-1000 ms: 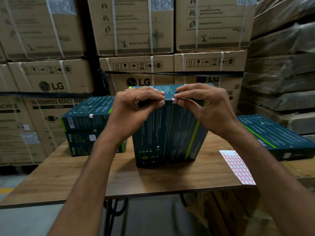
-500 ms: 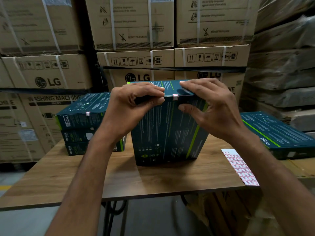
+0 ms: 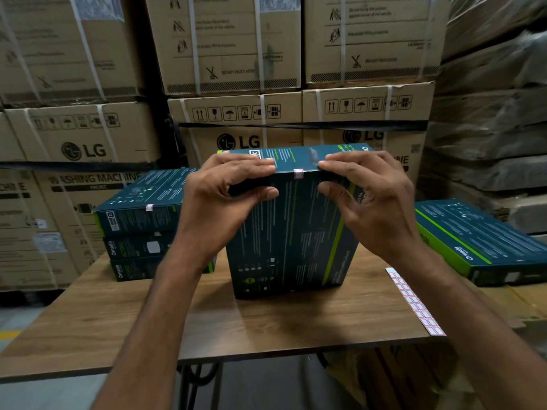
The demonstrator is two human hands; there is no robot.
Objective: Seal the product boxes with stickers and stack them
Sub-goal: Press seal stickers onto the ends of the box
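Observation:
A dark teal product box (image 3: 291,232) stands on edge in the middle of the wooden table (image 3: 88,329). A small pink-and-white sticker (image 3: 299,174) wraps over its upper near edge. My left hand (image 3: 228,199) grips that top edge left of the sticker, fingers on top and thumb on the near face. My right hand (image 3: 373,202) holds the top edge right of the sticker in the same way. A stack of three sealed boxes (image 3: 139,229) lies at the left. A sheet of stickers (image 3: 414,301) lies at the table's right edge.
Another teal box (image 3: 479,241) lies flat at the right on brown cartons. Tall strapped cardboard cartons (image 3: 231,45) form a wall close behind the table. Wrapped goods (image 3: 491,119) stand at the far right. The floor shows at lower left.
My right hand let go of the sticker and slid right along the top edge, leaving the sticker folded over the edge. My left hand kept its grip.

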